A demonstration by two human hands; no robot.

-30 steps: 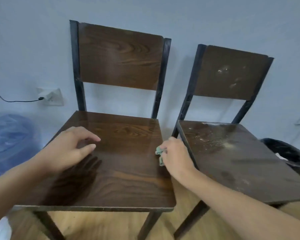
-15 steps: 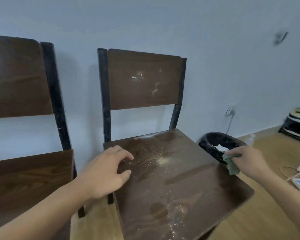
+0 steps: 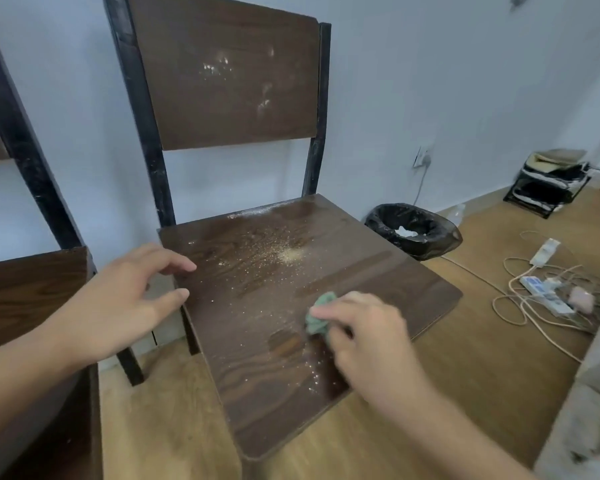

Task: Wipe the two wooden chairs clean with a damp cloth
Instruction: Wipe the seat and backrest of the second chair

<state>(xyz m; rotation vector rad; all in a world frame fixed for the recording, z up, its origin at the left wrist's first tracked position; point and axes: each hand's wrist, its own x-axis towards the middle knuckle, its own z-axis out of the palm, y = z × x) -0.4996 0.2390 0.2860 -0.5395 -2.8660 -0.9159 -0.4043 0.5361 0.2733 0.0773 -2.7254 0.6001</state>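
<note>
Wood of the left chair [image 3: 32, 292] is showing at nine o'clock, its seat only partly in frame. The left hand [image 3: 118, 306] is hovering at the left edge of the right chair [image 3: 291, 306], fingers spread loosely and holding nothing. Pale grit is lying scattered across that seat toward twelve o'clock, and smudges are marking the backrest. The right hand [image 3: 368, 341] is pressing a bunched green cloth [image 3: 321, 315] onto the seat, fingers closed around it. At two o'clock a bin [image 3: 413, 230] is standing on the floor; cables [image 3: 548, 292] are lying at three.
</note>
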